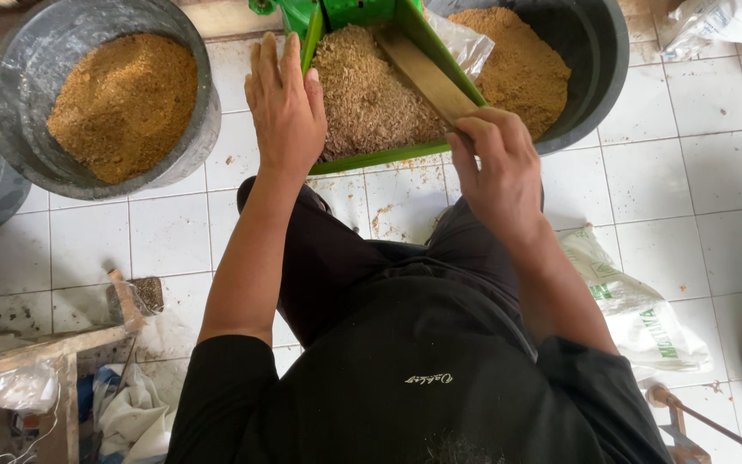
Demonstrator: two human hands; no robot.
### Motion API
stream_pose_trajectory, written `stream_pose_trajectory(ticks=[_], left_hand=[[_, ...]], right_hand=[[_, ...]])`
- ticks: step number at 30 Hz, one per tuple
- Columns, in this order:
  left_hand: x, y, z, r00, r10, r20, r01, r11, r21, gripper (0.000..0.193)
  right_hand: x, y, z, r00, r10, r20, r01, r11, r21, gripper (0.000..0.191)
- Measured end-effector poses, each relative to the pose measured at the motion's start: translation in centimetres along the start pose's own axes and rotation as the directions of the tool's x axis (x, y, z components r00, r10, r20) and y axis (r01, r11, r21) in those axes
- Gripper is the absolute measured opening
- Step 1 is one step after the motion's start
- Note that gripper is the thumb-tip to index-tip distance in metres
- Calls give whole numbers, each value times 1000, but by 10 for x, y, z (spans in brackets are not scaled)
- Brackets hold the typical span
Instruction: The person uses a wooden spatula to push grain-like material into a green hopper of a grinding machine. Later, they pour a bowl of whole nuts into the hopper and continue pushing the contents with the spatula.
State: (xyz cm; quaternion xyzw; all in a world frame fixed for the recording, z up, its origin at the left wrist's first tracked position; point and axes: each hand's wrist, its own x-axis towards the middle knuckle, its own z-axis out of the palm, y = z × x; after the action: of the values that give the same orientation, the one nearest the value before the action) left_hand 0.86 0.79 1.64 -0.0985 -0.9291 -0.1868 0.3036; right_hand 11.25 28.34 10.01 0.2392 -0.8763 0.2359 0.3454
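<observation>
- Directly ahead I see a green tray point(362, 161) heaped with coarse brown sawdust-like meal, resting against the rim of a dark tub point(599, 77).
- Left hand point(285, 107) lies flat, fingers together, on the tray's left wall.
- Right hand point(495, 167) is clamped on a flat wooden slat point(427, 76) lying across the meal.

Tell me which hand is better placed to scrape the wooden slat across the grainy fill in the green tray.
Right. The right hand already grips the wooden slat lying on the fill, while the left hand rests flat against the green tray edge, likely steadying it.
</observation>
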Motion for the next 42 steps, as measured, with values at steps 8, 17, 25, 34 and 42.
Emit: stream_pose_trajectory(ticks=[8,17,25,34,42], left_hand=[[-1,-1,4,999,50,-19,-50,999,-19,44],[-2,-5,1,999,9,-54,-13,997,-80,43],[1,5,-15,995,-50,-92,34,987,-159,38],[4,-14,10,967,-86,-240,-12,924,-382,11],[-61,-156,-1,857,-459,-235,435,888,-149,4]], right_hand=[[-4,-1,24,998,63,5,-63,998,-3,22],[-5,6,40,996,83,38,-83,996,-16,20],[-3,7,32,997,76,32,-76,997,23,24],[-13,12,2,997,49,-59,-47,999,24,18],[-5,34,-64,999,-35,-7,35,997,-61,16]])
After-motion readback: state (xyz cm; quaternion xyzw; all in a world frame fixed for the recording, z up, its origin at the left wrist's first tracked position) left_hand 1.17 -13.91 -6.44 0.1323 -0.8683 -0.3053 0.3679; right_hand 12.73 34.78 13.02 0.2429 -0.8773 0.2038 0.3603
